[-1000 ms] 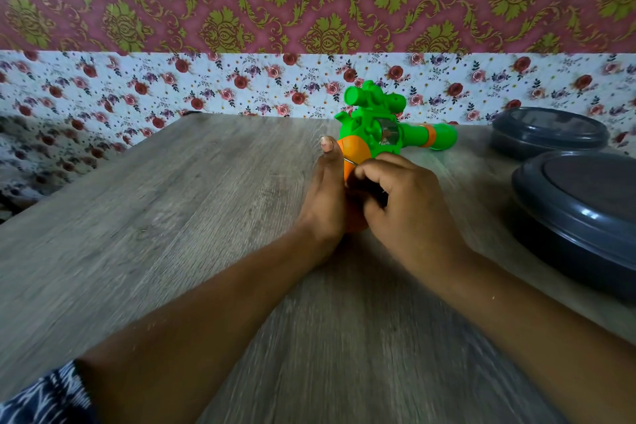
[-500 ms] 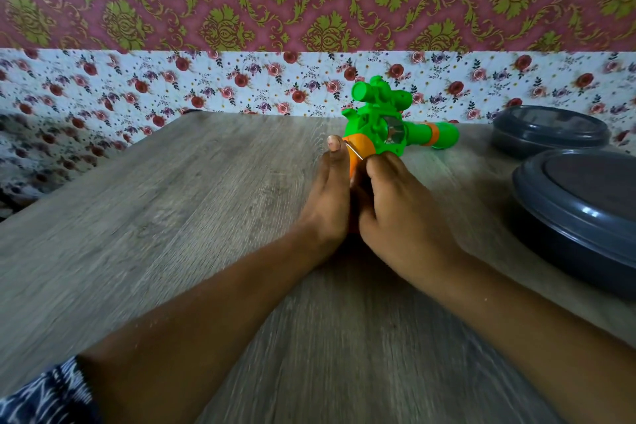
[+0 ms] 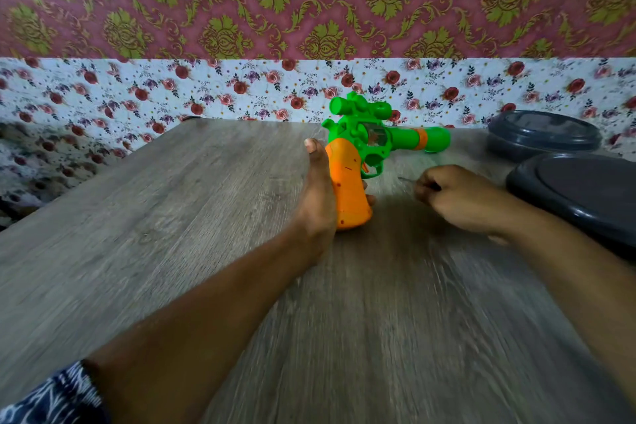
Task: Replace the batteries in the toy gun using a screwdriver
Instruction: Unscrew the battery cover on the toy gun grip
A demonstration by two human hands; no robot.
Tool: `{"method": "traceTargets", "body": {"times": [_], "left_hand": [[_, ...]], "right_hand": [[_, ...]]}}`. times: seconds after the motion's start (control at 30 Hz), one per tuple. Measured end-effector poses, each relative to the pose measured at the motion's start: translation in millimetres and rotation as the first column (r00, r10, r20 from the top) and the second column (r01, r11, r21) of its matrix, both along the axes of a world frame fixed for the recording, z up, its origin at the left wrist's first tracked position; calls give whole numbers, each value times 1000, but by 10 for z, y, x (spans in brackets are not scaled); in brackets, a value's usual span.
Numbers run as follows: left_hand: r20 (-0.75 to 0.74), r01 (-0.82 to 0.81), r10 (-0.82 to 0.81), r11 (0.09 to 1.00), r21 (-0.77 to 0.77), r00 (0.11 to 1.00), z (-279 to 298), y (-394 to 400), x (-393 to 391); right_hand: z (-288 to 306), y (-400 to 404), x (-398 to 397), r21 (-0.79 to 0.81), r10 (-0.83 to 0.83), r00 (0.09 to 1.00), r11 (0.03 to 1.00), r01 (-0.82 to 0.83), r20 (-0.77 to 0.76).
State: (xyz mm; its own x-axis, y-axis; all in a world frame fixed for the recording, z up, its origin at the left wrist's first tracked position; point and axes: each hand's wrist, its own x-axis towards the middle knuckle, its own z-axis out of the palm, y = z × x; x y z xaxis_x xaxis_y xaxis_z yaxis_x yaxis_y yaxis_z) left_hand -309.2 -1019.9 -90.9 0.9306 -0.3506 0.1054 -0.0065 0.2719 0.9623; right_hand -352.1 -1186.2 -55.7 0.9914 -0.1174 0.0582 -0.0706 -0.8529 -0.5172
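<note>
A toy gun (image 3: pixel 361 148) with a green body and an orange grip lies on its side on the wooden table (image 3: pixel 172 217), barrel pointing right. My left hand (image 3: pixel 318 189) holds the orange grip from the left, thumb stretched along it and fingertips showing under the right side. My right hand (image 3: pixel 457 198) is to the right of the grip, apart from the gun, curled round a small screwdriver (image 3: pixel 407 180) whose thin metal tip sticks out to the left. The screwdriver's handle is hidden in the fist.
Two dark grey lidded containers stand at the right: a large one (image 3: pixel 585 196) close to my right forearm and a smaller one (image 3: pixel 543 134) behind it. A floral-papered wall runs along the table's far edge.
My right hand has pulled away from the orange grip to the right with the screwdriver, uncovering the grip. My left hand has stayed on the gun.
</note>
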Motion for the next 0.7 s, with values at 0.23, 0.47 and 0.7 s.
{"method": "traceTargets", "body": {"times": [0.23,0.47,0.7], "left_hand": [[-18,16,-16,1000,-21,1000,27,29,-46],[-40,1,-2,999,-40,999,25,28,-35],[82,-153,145,983,99,986,16,-31,-92]], "right_hand": [[-143,-171,121,-182,-84,986,982,57,-143],[-162,-211,146,-228,-68,992,973,43,-106],[-130,-219,147,177,-110,967,982,69,232]]}}
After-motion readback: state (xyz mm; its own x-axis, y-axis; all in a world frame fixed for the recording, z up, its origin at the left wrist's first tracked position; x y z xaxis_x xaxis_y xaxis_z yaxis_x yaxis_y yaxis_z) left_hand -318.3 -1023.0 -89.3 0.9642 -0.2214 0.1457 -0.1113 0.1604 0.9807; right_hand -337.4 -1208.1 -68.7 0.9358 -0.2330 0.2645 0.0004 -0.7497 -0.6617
